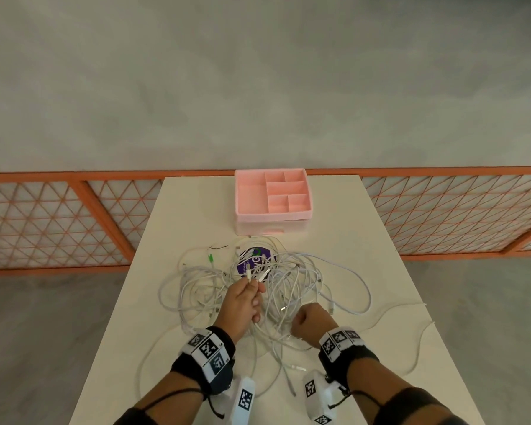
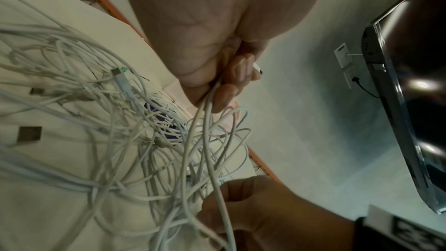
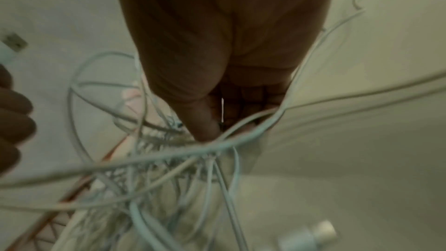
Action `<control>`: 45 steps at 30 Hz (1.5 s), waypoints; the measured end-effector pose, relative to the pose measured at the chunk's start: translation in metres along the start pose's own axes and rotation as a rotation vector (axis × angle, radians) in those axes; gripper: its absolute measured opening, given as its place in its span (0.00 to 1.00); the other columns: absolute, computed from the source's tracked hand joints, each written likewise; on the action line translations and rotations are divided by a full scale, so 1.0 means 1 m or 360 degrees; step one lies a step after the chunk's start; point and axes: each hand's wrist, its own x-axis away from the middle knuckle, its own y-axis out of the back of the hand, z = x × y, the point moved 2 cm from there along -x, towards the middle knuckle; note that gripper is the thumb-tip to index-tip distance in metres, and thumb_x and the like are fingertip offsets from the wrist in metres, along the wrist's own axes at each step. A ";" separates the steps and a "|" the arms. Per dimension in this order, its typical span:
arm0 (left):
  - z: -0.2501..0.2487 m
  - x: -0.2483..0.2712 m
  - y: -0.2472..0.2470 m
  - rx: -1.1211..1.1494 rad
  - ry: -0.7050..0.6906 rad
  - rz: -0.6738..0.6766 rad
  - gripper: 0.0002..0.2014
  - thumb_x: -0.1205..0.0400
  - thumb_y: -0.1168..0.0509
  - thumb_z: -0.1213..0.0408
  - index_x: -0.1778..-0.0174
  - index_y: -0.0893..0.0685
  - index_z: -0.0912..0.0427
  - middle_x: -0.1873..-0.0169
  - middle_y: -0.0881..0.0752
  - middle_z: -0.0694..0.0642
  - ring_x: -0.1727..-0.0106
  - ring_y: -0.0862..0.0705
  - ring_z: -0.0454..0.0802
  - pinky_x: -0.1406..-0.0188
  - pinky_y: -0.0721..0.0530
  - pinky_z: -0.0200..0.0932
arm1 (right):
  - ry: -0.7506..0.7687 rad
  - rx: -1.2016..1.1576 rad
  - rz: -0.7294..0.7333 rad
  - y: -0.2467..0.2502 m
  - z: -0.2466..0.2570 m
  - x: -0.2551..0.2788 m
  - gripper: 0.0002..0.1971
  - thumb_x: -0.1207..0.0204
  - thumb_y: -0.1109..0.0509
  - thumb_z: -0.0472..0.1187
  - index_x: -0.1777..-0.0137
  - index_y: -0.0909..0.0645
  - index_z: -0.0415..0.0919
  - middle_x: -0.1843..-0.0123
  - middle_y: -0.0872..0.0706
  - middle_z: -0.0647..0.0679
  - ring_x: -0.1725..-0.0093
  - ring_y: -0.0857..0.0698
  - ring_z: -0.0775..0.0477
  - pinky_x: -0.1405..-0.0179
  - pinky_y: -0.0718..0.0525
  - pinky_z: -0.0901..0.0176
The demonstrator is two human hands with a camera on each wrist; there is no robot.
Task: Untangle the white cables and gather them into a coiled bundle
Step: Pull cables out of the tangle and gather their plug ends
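A tangle of white cables (image 1: 292, 286) lies spread over the middle of the white table (image 1: 365, 240). My left hand (image 1: 246, 299) is lifted above the tangle and grips cable ends, with two plug tips (image 1: 256, 275) sticking out past the fingers. In the left wrist view the fingers (image 2: 237, 75) curl round cables (image 2: 205, 121) that hang down into the pile. My right hand (image 1: 308, 323) sits at the tangle's near right side with fingers curled. In the right wrist view its thumb (image 3: 205, 121) pinches strands (image 3: 241, 135) against the fingers.
A pink compartment organizer (image 1: 272, 197) stands at the table's far edge. A purple round sticker or disc (image 1: 253, 260) lies under the cables. Loose cable ends trail toward the right table edge (image 1: 423, 332). An orange lattice railing (image 1: 457, 210) runs behind the table.
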 end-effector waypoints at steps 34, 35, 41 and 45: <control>-0.069 -0.025 -0.024 0.0293 -0.0270 -0.0048 0.14 0.10 0.49 0.73 0.58 0.21 0.66 0.75 0.28 0.56 0.76 0.29 0.48 0.74 0.24 0.46 | 0.0849 -0.0984 -0.0451 0.097 0.136 0.047 0.18 0.24 0.23 0.45 0.39 0.23 0.43 0.55 0.17 0.44 0.72 0.17 0.56 0.71 0.18 0.65; -0.069 -0.025 -0.023 0.0324 -0.0260 -0.0067 0.14 0.10 0.48 0.73 0.59 0.21 0.65 0.75 0.28 0.56 0.76 0.29 0.48 0.74 0.25 0.45 | 0.0837 -0.1041 -0.0351 0.091 0.133 0.048 0.18 0.22 0.24 0.44 0.38 0.24 0.41 0.56 0.17 0.46 0.72 0.16 0.57 0.74 0.20 0.67; -0.068 -0.027 -0.020 0.0303 -0.0263 -0.0133 0.14 0.09 0.45 0.63 0.54 0.20 0.65 0.78 0.30 0.49 0.76 0.30 0.45 0.71 0.28 0.43 | 0.0842 -0.1074 -0.0040 0.072 0.113 0.044 0.05 0.16 0.32 0.41 0.45 0.16 0.44 0.63 0.11 0.55 0.67 0.16 0.59 0.71 0.22 0.69; -0.067 -0.028 -0.017 0.0238 -0.0302 -0.0162 0.14 0.09 0.45 0.62 0.55 0.21 0.64 0.76 0.33 0.50 0.74 0.33 0.46 0.67 0.30 0.45 | 0.0840 -0.0998 0.0039 0.062 0.103 0.044 0.07 0.15 0.33 0.42 0.47 0.12 0.47 0.66 0.11 0.59 0.67 0.16 0.62 0.68 0.22 0.70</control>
